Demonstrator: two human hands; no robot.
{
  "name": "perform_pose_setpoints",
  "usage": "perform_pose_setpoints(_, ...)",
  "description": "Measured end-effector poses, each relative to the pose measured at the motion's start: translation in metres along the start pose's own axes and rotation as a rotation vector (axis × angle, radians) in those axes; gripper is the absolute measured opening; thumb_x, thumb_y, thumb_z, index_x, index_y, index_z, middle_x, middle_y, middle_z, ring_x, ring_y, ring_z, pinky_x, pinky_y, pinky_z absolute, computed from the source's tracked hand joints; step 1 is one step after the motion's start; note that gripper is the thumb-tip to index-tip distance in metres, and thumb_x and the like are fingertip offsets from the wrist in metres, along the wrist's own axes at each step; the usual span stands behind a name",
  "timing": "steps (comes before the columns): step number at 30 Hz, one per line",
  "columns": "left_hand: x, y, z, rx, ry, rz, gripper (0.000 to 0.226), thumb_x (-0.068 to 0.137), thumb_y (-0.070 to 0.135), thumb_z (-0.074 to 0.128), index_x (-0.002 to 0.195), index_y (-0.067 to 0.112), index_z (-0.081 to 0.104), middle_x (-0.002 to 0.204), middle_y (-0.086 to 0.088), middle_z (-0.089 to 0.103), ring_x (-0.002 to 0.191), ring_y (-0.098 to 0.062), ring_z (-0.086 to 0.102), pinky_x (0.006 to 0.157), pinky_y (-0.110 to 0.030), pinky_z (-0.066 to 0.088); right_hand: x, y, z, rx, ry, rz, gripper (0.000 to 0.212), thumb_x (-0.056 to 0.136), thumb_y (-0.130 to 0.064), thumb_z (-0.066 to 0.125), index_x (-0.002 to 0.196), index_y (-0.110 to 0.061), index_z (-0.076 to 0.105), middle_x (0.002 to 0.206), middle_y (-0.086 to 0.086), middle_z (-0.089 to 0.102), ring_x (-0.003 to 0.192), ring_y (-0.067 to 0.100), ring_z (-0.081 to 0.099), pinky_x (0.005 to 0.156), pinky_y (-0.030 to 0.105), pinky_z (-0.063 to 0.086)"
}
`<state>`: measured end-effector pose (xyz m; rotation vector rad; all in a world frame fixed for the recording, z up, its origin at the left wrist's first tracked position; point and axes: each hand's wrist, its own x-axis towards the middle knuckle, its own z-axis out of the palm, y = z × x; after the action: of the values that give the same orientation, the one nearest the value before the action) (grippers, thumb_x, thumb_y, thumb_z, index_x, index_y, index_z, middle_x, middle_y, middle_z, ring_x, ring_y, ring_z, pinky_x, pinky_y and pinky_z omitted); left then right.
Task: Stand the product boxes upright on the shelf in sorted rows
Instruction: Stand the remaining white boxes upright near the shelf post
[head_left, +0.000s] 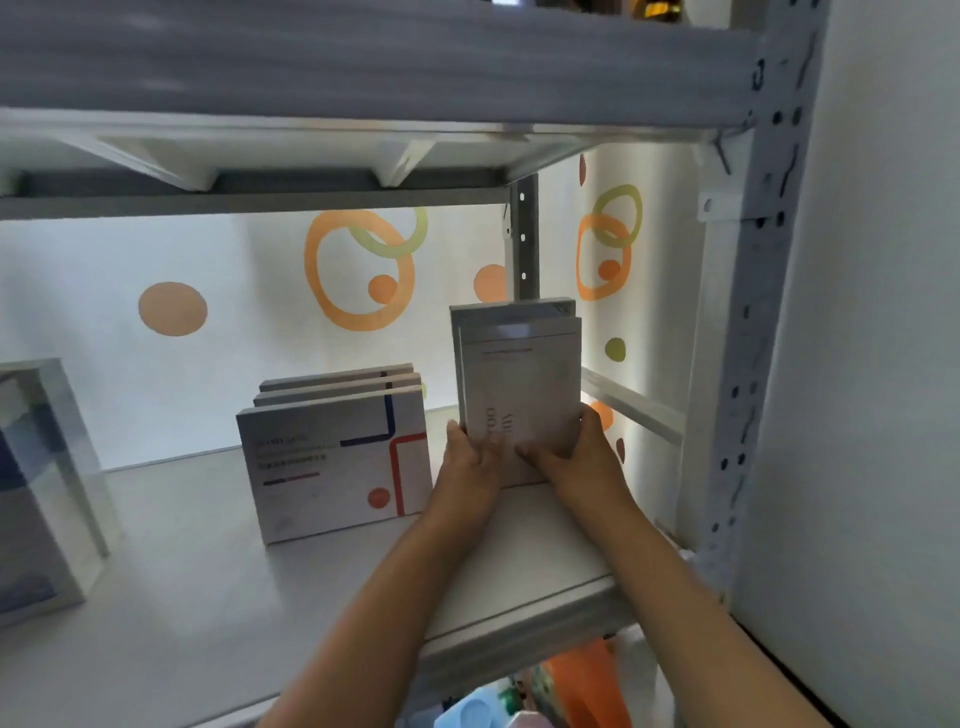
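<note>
Left of the hands, a row of three white boxes upright on the grey shelf; far left, a bluish box. Left hand and right hand clamped on tall grey boxes, before circle-patterned wall.

Both bare forearms reach forward and up from lower frame edge, converging toward hands. Left hand at lower left edge of tall grey box, thumb up along its side, fingers laid across front. Right hand at lower right edge, thumb up along side, fingers spread over front face. Fingertips nearly meet.
</note>
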<state>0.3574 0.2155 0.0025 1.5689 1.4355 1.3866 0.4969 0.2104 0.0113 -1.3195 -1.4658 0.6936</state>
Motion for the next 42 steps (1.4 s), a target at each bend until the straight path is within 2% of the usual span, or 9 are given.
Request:
perform_pose_setpoints(3,0.002,-0.005,0.000,0.024,0.009,-0.012,0.062,0.092,0.048,0.045,0.140,0.010,0.031,0.136,-0.006,0.052,0.123,-0.023,0.051,0.104,-0.044,0.043,-0.003,-0.003,-0.002,-0.019,-0.011,-0.008,0.066,0.087,-0.023,0.072,0.141,-0.016,0.036,0.131,-0.002,0.052,0.107,0.008,0.040,0.061,-0.012,0.020)
perform_pose_setpoints(8,-0.006,-0.005,-0.002,0.037,0.005,0.011,0.060,0.095,0.046,0.044,0.143,0.013,0.029,0.139,-0.002,0.050,0.127,-0.022,0.048,0.107,-0.045,0.041,-0.011,-0.012,0.000,-0.004,0.016,0.000,0.065,0.086,-0.025,0.074,0.139,-0.017,0.038,0.125,-0.005,0.051,0.100,0.005,0.039,0.062,0.001,0.033)
perform_pose_setpoints(10,-0.008,-0.004,-0.004,0.043,0.006,0.014,0.060,0.098,0.041,0.044,0.146,0.012,0.025,0.143,-0.003,0.047,0.131,-0.023,0.045,0.109,-0.045,0.038,-0.013,-0.016,0.001,0.015,0.025,0.007,0.064,0.085,-0.028,0.075,0.138,-0.017,0.039,0.131,-0.002,0.053,0.108,0.011,0.050,0.076,0.005,0.038)
perform_pose_setpoints(12,-0.011,-0.005,-0.005,0.062,-0.001,0.007,0.059,0.100,0.038,0.043,0.148,0.011,0.022,0.145,-0.002,0.044,0.132,-0.022,0.043,0.109,-0.043,0.038,-0.016,-0.018,0.001,0.035,0.025,0.018,0.066,0.086,-0.028,0.074,0.139,-0.018,0.036,0.138,0.000,0.052,0.123,0.019,0.052,0.091,0.022,0.042)
perform_pose_setpoints(18,-0.013,-0.005,-0.008,0.141,0.033,0.077,0.026,0.102,0.027,0.041,0.125,0.017,0.049,0.123,0.000,0.056,0.107,-0.016,0.053,0.084,-0.026,0.042,-0.020,-0.027,0.001,0.046,0.000,0.067,0.061,0.097,-0.031,0.059,0.148,-0.018,0.029,0.148,0.000,0.045,0.135,0.022,0.043,0.103,0.029,0.037)
perform_pose_setpoints(25,-0.013,-0.003,-0.009,0.156,0.022,0.083,0.025,0.103,0.024,0.039,0.123,0.017,0.051,0.123,-0.001,0.057,0.105,-0.015,0.053,0.083,-0.025,0.040,-0.018,-0.029,0.001,0.056,-0.032,0.109,0.064,0.103,-0.032,0.046,0.156,-0.018,0.013,0.157,-0.001,0.034,0.146,0.022,0.026,0.113,0.034,0.025)
perform_pose_setpoints(28,-0.015,-0.001,-0.008,0.143,-0.004,0.070,0.026,0.103,0.026,0.038,0.125,0.017,0.048,0.128,-0.002,0.057,0.107,-0.014,0.052,0.085,-0.025,0.040,-0.017,-0.029,0.001,0.048,-0.045,0.115,0.063,0.104,-0.032,0.042,0.157,-0.018,0.010,0.159,-0.002,0.031,0.147,0.022,0.022,0.108,0.026,0.022)
perform_pose_setpoints(32,-0.019,0.000,-0.009,0.155,-0.038,0.031,0.046,0.104,0.030,0.036,0.146,0.014,0.029,0.147,-0.001,0.042,0.133,-0.020,0.041,0.102,-0.025,0.033,-0.014,-0.025,0.003,0.030,-0.053,0.118,0.063,0.105,-0.032,0.039,0.157,-0.017,0.006,0.161,-0.001,0.027,0.149,0.022,0.018,0.109,0.024,0.017)
perform_pose_setpoints(42,-0.020,0.002,-0.012,0.141,-0.012,0.029,0.024,0.104,0.025,0.035,0.120,0.015,0.050,0.124,-0.002,0.059,0.107,-0.016,0.055,0.073,-0.017,0.041,-0.010,-0.019,0.005,-0.003,-0.051,0.132,0.055,0.106,-0.031,0.035,0.155,-0.016,0.016,0.160,0.000,0.030,0.149,0.022,0.020,0.117,0.033,0.011)
